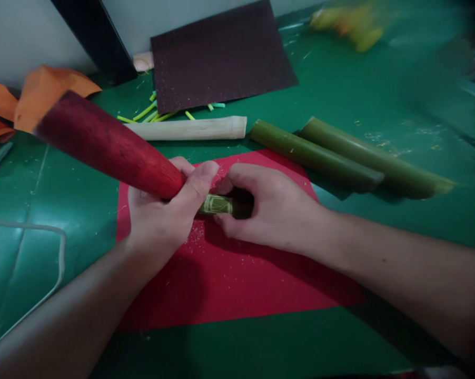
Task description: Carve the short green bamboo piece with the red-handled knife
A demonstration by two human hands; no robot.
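Observation:
My left hand (164, 205) is closed round the lower end of a long red tube (119, 152), which slants up and left to a darker, wider end. Between my hands lies a short green bamboo piece (218, 204) with pale lines cut into its skin. The curled fingers and thumb of my right hand (269, 202) grip its right end. Whether my left fingers also hold the bamboo is hidden. Under both hands a red sheet (237, 284) is sprinkled with pale shavings.
Two green bamboo lengths (316, 154) lie at the right, beyond the red sheet. Behind my hands are a pale peeled stick (198, 129), a dark brown sheet (221, 58) and yellow-green strips (145, 111). Orange paper (43, 95) sits at left, near a pale cord (61, 252).

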